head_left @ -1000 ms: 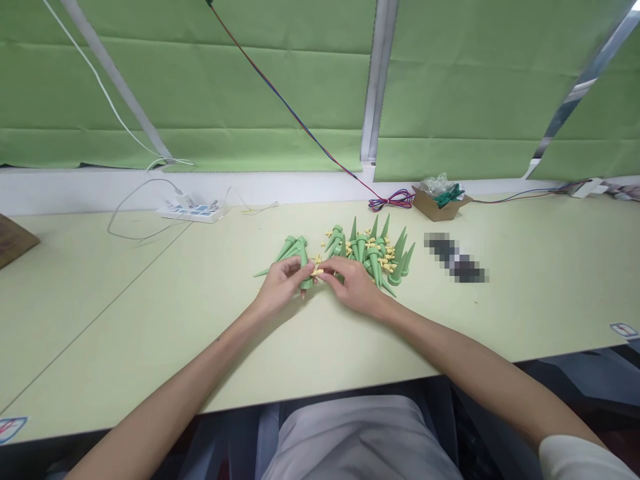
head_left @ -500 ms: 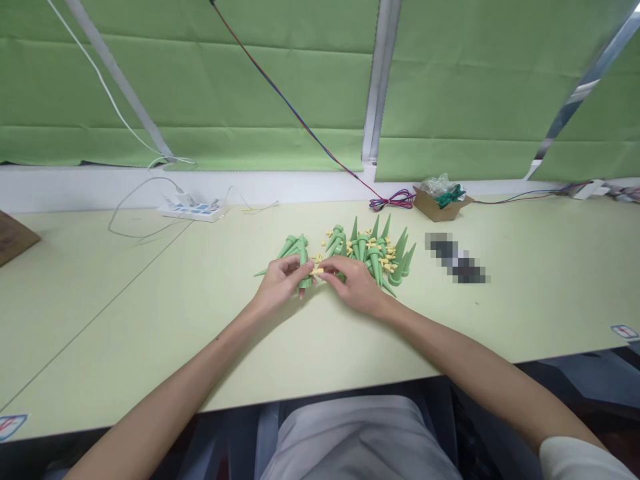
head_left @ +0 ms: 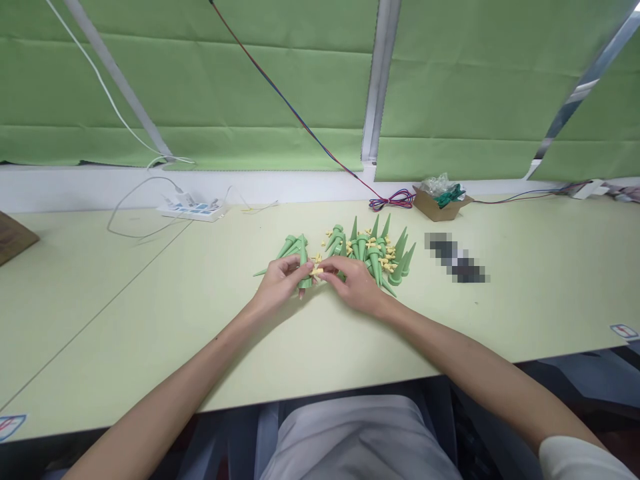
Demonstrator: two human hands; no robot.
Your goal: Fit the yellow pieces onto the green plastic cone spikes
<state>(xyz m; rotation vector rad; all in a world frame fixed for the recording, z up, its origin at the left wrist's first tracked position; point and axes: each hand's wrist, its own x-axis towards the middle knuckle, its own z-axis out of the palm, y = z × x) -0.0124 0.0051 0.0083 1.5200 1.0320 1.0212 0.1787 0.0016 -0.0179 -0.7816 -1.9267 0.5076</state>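
Hands meet at table (head_left: 150, 320) centre. I see the left hand (head_left: 280, 283) closed around 1 green cone spike (head_left: 303, 263), held upright just in front of the spike pile (head_left: 375, 250). Right hand (head_left: 353, 283) pinches a small yellow piece (head_left: 316, 271) against that spike. Cardboard box (head_left: 440, 203) sits behind, well apart.

Green cone (head_left: 303, 265) in the hands, a small yellow piece (head_left: 316, 271) right at its end. Behind, a heap of cones (head_left: 376, 249), the same green, flecked with yellow bits. Worktop (head_left: 150, 313) pale yellow-green, plain. Blinds (head_left: 250, 87) a fuller green with faint horizontal folds. White power strip (head_left: 190, 212) with blue markings, white cable (head_left: 100, 80). A red-and-blue wire (head_left: 285, 103) runs down. Brown cardboard box (head_left: 440, 205).
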